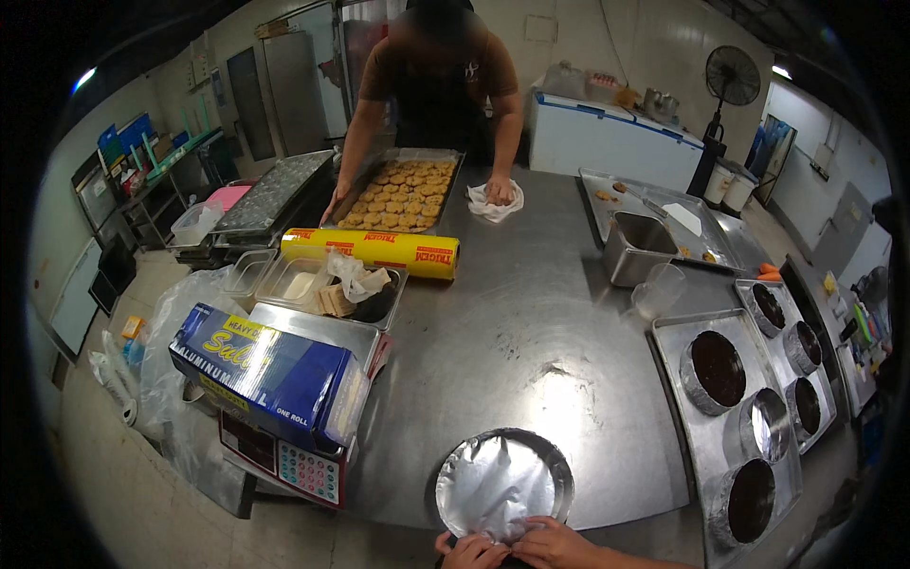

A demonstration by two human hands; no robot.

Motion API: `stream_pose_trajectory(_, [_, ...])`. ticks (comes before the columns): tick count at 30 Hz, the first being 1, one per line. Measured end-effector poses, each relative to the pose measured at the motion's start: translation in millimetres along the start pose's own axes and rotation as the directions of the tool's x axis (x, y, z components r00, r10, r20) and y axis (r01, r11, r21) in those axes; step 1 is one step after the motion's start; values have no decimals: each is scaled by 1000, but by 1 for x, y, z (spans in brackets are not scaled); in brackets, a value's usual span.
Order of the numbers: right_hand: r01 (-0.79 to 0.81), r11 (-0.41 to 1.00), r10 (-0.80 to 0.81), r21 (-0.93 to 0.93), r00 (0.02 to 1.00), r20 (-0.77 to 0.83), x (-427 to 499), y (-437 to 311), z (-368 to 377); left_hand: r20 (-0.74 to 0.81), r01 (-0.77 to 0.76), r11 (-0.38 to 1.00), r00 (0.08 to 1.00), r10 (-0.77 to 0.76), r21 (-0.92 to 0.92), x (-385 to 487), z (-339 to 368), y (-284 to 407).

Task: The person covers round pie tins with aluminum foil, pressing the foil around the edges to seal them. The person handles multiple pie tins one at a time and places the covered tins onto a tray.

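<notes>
Aluminum foil (494, 484) is spread over a round metal cake pan (564, 473) at the front edge of the steel table. Wrinkles run across the foil, and the pan's dark rim shows at the top and right. My left hand (475, 552) pinches the foil at the near rim. Right beside it, my right hand (556, 545) grips the same near edge, its thumb and fingers close to the left ones. The underside of the foil and the pan's near wall are hidden.
A foil box (263, 370) rests on a digital scale (309, 469) at left. Behind lies a yellow film roll (377, 252). Trays (682, 427) hold foil-wrapped round pans of dark filling (718, 370). Across the table (483, 341), a person holds a cloth (498, 203) beside a cookie tray (398, 195).
</notes>
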State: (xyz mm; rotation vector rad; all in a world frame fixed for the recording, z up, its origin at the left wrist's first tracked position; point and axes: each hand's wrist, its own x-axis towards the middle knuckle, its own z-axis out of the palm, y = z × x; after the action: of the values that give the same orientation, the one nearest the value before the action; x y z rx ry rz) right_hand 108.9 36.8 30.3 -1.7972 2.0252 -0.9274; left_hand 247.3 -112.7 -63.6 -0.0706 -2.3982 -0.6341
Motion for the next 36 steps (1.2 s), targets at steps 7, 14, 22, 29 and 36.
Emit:
stream_pose_trajectory(7, [18, 981, -11, -191, 999, 40, 1, -1, -1, -31, 47, 991, 999, -44, 123, 31, -20, 19])
stream_pose_trajectory(14, [89, 982, -88, -166, 996, 10, 1, 4, 1, 9, 116, 993, 993, -116, 38, 5, 1, 8])
stream_pose_trajectory(22, [98, 994, -95, -55, 994, 47, -4, 18, -23, 29, 6, 984, 1000, -11, 176, 27, -21, 10])
stream_pose_trajectory(29, [170, 967, -167, 191, 985, -31, -2, 30, -12, 121, 42, 989, 991, -59, 139, 16, -21, 1])
stream_pose_trajectory(36, [186, 981, -188, 46, 981, 53, 7, 28, -51, 158, -82, 957, 987, 39, 277, 33, -34, 3])
